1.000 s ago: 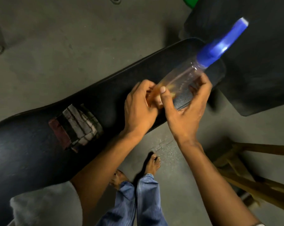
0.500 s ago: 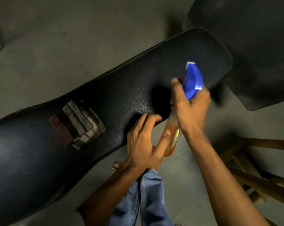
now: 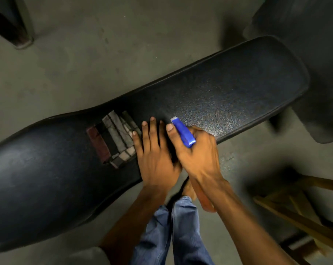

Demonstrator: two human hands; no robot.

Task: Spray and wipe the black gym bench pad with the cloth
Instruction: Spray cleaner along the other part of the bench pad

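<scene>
A blue-topped spray bottle (image 3: 183, 133) is gripped in the curled fingers of the right hand (image 3: 197, 152) at the near edge of the black bench pad (image 3: 228, 88). The left hand (image 3: 154, 152) is laid flat on the pad with straight fingers, its little finger touching the striped cloth (image 3: 114, 138) spread mid-pad.

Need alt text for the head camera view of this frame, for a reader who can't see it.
Seen from above, the right hand grips a blue-topped spray bottle over a black bench pad. The left hand lies flat on the pad with straight fingers, beside a folded striped cloth that rests on it.
</scene>
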